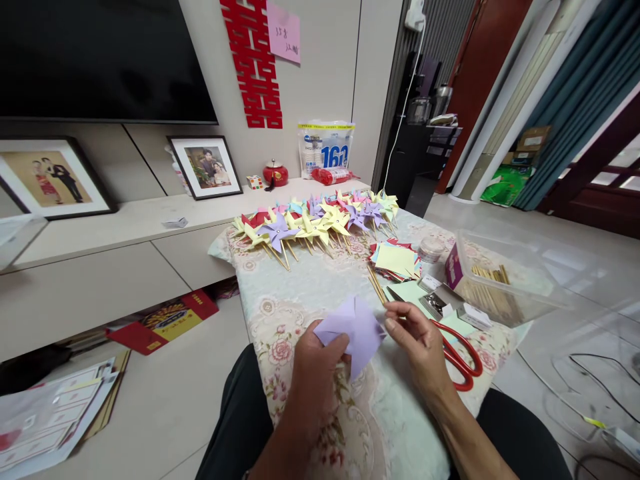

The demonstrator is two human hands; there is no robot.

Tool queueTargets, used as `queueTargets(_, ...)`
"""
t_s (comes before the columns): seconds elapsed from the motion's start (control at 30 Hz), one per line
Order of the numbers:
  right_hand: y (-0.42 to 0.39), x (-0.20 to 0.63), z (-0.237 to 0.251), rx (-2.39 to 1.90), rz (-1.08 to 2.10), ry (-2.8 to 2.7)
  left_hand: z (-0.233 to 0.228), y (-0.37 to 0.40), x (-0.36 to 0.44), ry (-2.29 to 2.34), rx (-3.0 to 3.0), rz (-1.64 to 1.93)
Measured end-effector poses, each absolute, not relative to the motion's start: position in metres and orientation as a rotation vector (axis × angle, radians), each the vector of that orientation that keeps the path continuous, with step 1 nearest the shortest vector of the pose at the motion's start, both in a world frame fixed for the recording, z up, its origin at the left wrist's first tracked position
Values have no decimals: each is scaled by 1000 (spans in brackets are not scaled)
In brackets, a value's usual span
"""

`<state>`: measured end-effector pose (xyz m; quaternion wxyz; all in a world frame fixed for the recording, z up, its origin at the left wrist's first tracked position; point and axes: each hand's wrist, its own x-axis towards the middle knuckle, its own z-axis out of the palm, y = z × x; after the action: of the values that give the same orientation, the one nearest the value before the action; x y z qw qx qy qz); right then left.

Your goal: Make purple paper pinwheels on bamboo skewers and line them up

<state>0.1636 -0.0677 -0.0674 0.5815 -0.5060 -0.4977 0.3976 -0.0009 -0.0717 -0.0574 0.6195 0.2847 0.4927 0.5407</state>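
Observation:
A purple paper pinwheel (354, 327), partly folded and slightly blurred, is pinched by my left hand (315, 363), its thumb lying on the lower left of the paper. Close to the pinwheel's right edge is my right hand (417, 340). Its thumb and fingertips are drawn together; a thin bit near the tips is too small to name. Beyond the right hand lie thin wooden sticks (376, 283), scissors (459, 360) with red handles, and a small open box of dark metal pieces (434, 305).
Several finished pinwheels (315, 227) on sticks lie at the table's far end. A stack of coloured paper squares (396, 260) is in front of them. At the right stands a clear plastic bin (525, 283) with wooden sticks. A flowered tablecloth (265, 287) covers the table.

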Motion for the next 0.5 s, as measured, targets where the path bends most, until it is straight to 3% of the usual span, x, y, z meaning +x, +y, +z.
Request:
queueTargets(0.27,-68,155,-68,-925,1578,-936,-39,-55,-16,1168,963,984)
queueTargets(0.5,-71,148,-67,-988,1595,-926,-43,-49,-15,1280,1185,908)
